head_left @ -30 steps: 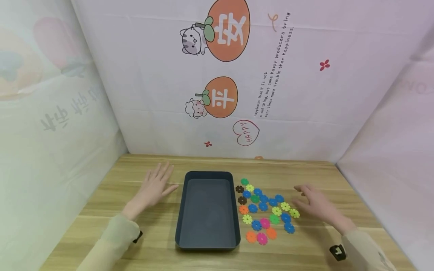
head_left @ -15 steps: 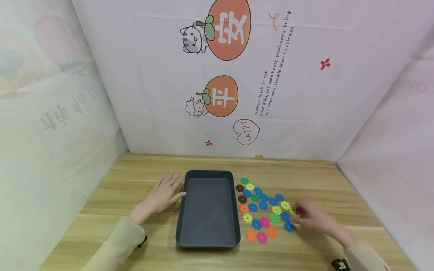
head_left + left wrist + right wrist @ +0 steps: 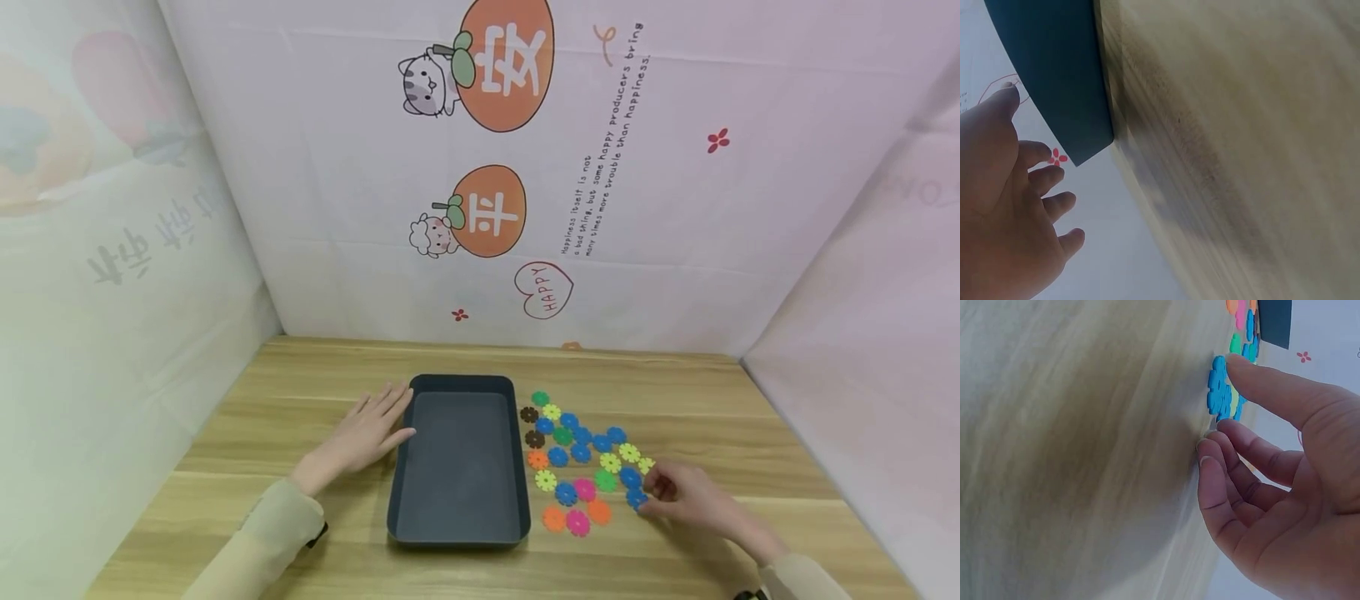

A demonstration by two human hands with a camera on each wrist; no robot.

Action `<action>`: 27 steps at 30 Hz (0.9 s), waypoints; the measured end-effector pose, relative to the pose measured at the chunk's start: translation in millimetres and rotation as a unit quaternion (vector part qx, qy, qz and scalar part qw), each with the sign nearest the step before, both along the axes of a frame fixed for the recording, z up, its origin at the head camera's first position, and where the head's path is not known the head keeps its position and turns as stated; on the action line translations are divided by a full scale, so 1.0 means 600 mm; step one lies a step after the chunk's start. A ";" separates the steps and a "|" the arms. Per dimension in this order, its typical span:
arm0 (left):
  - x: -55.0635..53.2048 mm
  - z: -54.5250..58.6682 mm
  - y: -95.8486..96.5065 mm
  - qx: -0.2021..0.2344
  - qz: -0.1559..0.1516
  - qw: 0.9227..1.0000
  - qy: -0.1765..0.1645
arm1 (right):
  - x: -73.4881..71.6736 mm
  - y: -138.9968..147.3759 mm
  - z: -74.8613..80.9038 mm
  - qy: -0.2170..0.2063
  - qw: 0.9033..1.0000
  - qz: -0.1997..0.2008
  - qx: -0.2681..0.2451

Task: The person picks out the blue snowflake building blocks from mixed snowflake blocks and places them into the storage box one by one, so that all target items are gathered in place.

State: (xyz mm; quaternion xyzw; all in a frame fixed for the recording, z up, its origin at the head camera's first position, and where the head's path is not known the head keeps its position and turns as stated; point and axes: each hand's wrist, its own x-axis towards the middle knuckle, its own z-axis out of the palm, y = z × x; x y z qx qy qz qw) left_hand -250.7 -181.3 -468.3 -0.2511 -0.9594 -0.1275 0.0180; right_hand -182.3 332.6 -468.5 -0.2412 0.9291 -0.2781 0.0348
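Note:
On the wooden table (image 3: 330,550) a dark grey rectangular tray (image 3: 461,467) stands in front of me. My left hand (image 3: 360,437) is spread at its left side, with fingertips and thumb right at the rim. Several flower-shaped plastic discs lie right of the tray, in blue, yellow, green, orange, pink and brown. At their right edge is my right hand (image 3: 693,500), its fingers bent and the thumb and index fingertip apart. Those tips are beside a blue disc (image 3: 1215,394) in the right wrist view. A yellow disc (image 3: 646,465) is partly hidden near the index finger.
A white printed sheet (image 3: 360,275) covers the back wall, and pale sheets hang on the left (image 3: 127,350) and right. Discs near the tray include two brown ones, a pink disc (image 3: 577,523) and an orange disc (image 3: 554,518).
My left hand has moved right to the tray's rim. My right hand has come down and left to the outer blue and yellow discs. The tray has stayed in place.

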 end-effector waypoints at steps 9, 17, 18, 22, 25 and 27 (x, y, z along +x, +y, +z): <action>0.001 -0.007 0.001 -0.015 -0.010 1.000 0.002 | -0.001 -0.010 0.000 0.002 1.000 -0.012 0.003; 0.003 -0.008 0.002 -0.016 -0.012 1.000 0.007 | -0.003 -0.010 0.000 -0.009 1.000 -0.014 0.006; 0.003 -0.008 0.002 -0.016 -0.012 1.000 0.008 | -0.004 -0.010 0.000 -0.011 1.000 -0.013 0.006; 0.004 -0.008 0.001 -0.023 -0.011 1.000 0.016 | -0.005 -0.011 -0.001 -0.018 1.000 -0.009 -0.002; 0.005 -0.010 0.001 -0.031 -0.012 0.999 0.025 | -0.006 -0.012 0.000 -0.027 1.000 -0.002 -0.012; 0.004 -0.011 0.001 -0.036 -0.015 0.999 0.030 | -0.006 -0.013 0.000 -0.034 0.999 0.001 -0.017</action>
